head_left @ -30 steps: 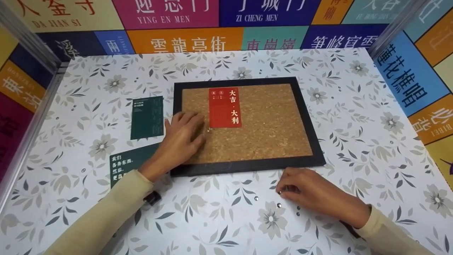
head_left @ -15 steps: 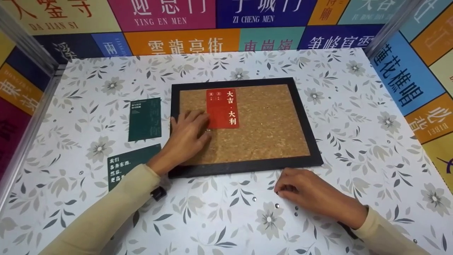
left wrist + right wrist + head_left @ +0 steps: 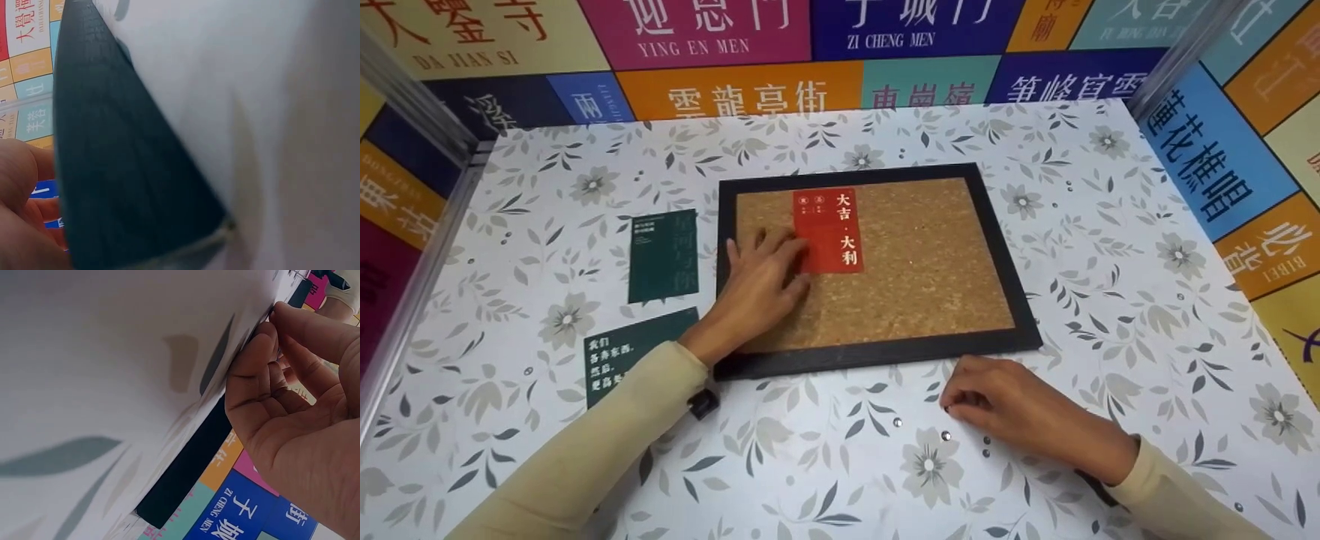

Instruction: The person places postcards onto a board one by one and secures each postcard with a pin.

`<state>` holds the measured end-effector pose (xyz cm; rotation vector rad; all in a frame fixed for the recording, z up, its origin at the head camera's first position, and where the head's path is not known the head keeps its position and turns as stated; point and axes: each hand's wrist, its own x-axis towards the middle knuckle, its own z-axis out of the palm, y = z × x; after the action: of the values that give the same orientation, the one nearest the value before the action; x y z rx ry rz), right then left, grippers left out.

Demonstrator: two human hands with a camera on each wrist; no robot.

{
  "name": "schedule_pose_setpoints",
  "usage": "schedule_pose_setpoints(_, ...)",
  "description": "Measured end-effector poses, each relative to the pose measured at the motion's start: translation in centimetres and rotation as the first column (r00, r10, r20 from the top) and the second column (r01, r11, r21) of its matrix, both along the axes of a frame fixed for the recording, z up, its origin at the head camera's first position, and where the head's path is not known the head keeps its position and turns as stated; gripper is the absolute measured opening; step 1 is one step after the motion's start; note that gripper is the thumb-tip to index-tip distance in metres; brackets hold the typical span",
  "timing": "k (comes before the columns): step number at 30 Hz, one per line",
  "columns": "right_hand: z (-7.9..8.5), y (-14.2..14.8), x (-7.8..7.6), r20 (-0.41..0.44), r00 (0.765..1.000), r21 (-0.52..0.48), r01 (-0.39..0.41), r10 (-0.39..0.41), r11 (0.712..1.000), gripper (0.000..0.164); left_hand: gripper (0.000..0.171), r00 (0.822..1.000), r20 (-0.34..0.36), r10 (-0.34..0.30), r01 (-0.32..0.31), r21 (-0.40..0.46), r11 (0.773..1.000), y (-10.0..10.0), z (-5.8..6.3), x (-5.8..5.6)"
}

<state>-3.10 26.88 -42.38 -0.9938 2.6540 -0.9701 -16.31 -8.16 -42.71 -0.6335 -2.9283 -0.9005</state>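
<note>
My left hand (image 3: 761,281) reaches over the left side of a black-framed cork board (image 3: 934,285), its fingers spread. Its fingertips overlap the left edge of a red card (image 3: 826,232) with white lettering on the board. In the left wrist view, part of the left hand (image 3: 28,208) shows beside the dark frame. Just below the board's front edge, my right hand (image 3: 997,401) has thumb and forefinger brought together low at the tabletop, pinching a tiny dark, shiny tack. The right wrist view shows those fingertips (image 3: 281,312) close at the surface, the tack mostly hidden between them.
Several small round shiny tacks (image 3: 946,436) lie left of and below the right hand. Two dark green cards, one upright (image 3: 664,255) and one partly under the left forearm (image 3: 611,356), lie left of the board. Coloured lettered panels (image 3: 765,90) stand around the floral tabletop.
My left hand has shifted right, its fingertips passing from beside the red card onto its left edge. The right hand keeps its place. The head view has drifted slightly.
</note>
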Motion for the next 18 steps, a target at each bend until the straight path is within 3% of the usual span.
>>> schedule_pose_setpoints(8, 0.06, -0.05, 0.00, 0.019, 1.000, -0.004, -0.002, 0.002, 1.000, 0.020, 0.051, 1.000, 0.004, -0.005, 0.005, -0.003, 1.000, 0.24, -0.38, -0.64)
schedule_pose_setpoints(18, -0.03, -0.13, -0.08, 0.030, 1.000, -0.025, 0.004, -0.003, 1.000, 0.022, 0.052, 0.999, 0.039, -0.001, 0.004, -0.081, 0.997, 0.40, -0.23, -0.77)
